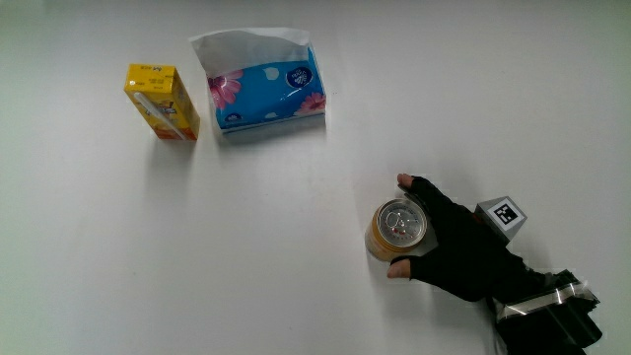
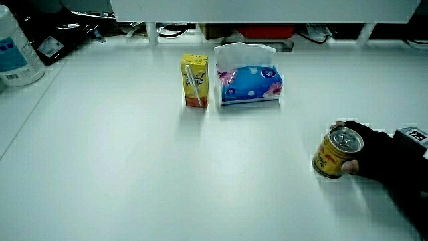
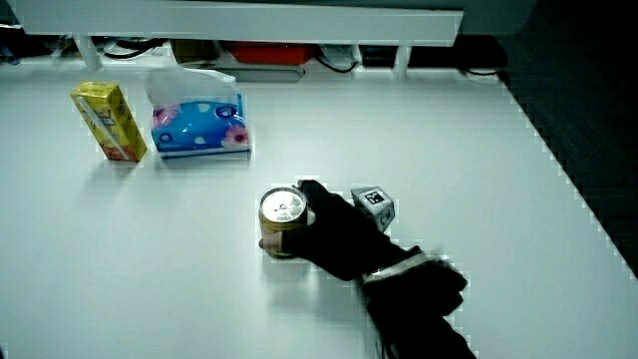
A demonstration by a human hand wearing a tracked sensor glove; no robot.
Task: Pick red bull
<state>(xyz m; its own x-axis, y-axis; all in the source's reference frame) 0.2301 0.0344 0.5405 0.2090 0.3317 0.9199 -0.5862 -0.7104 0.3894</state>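
The can (image 1: 398, 229) stands upright on the white table (image 1: 246, 256), gold-sided with a silver top and pull tab; in a side view (image 2: 338, 154) red print shows on its side, though the lettering is too small to read. The hand (image 1: 455, 248) is wrapped around it, thumb and fingertips (image 1: 404, 181) pressed to the can's sides, so the grip looks closed on it. Whether the can's base rests on the table or is just raised cannot be told. The patterned cube (image 1: 503, 214) sits on the back of the glove, and the forearm (image 1: 547, 316) runs from the hand toward the table's edge nearest the person. In both side views the hand (image 3: 334, 239) covers the side of the can (image 3: 282, 221) that faces the forearm.

Well apart from the can, farther from the person, a blue tissue box (image 1: 264, 91) with pink flowers and a white sheet sticking up stands next to a yellow juice carton (image 1: 162, 102); the two are near each other but not touching.
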